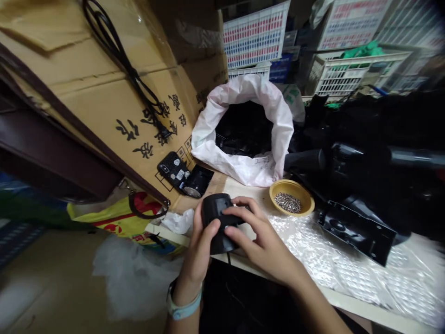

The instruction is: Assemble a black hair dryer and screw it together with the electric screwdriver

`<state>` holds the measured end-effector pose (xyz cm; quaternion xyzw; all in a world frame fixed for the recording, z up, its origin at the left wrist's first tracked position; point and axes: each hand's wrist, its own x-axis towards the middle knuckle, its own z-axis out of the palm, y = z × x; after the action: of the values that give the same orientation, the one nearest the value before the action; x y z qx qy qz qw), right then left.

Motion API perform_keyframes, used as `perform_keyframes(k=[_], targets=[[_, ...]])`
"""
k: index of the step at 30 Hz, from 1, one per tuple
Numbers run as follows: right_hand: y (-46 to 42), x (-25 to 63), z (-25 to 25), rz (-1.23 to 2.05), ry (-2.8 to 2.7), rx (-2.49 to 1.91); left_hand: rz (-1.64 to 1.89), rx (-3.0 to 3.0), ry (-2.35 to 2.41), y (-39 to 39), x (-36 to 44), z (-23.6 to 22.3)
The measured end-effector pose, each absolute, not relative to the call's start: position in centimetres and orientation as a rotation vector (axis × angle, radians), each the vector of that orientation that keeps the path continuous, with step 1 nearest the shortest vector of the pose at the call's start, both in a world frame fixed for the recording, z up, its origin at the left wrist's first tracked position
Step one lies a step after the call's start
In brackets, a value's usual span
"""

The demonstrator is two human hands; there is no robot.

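Note:
Above the table's front edge, a black rounded plastic housing [217, 236] is held between my two hands. My left hand [200, 248] wraps its left side, the thumb pressed on the front. From the right, my right hand [259, 232] grips it with thumb and fingers on its surface. Below the housing hangs a thin black cord [229, 259]. Just beyond my right hand stands a yellow bowl [308, 200] with many small metal screws [288, 202]. At the right, an open black plastic shell [358, 232] lies on bubble wrap [327, 260].
Behind my hands stands a white sack [239, 168] with a rolled rim, holding black parts. More black parts [368, 162] are piled on the right. A patterned phone [173, 169] leans near cardboard [104, 102] on the left. White baskets [255, 39] are stacked at the back.

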<state>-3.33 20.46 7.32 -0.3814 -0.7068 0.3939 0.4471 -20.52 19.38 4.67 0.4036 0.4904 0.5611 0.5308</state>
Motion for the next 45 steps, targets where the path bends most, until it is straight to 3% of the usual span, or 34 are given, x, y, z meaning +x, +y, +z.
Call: perform_keyframes(k=[6, 13, 20, 22, 25, 28, 32, 37, 45], targets=[[22.1, -4.4, 4.5, 1.078, -1.609, -0.889, 1.175, 1.077, 1.186, 18.6, -20.6, 4.2], [22.2, -3.9, 4.5, 1.091, -1.604, -0.925, 1.193, 1.075, 1.242, 18.5, -20.3, 3.8], [22.3, -5.1, 4.7, 0.996, -1.691, -1.022, 1.39, 1.435, 1.37, 19.5, -20.6, 2.4], [22.2, -4.6, 5.1, 0.877, -1.785, -1.082, 1.441, 1.515, 1.392, 19.8, -20.6, 2.2], [22.5, -1.9, 6.1, 0.444, -1.885, -1.234, 1.473, 1.505, 1.413, 20.0, -20.4, 2.2], [23.8, 2.0, 7.0, 0.166, -1.942, -1.634, 1.504, 1.461, 1.447, 19.9, -19.7, 2.5], [26.2, 5.0, 7.2, 0.454, -2.127, -2.21, 1.519, 1.413, 1.443, 19.8, -19.0, 2.7], [27.4, 4.8, 7.2, 0.689, -2.083, -2.155, 1.539, 1.412, 1.42, 20.1, -18.8, 2.5], [27.1, 6.1, 7.6, 0.664, -1.82, -1.94, 1.555, 1.372, 1.41, 20.3, -18.6, 2.5]])
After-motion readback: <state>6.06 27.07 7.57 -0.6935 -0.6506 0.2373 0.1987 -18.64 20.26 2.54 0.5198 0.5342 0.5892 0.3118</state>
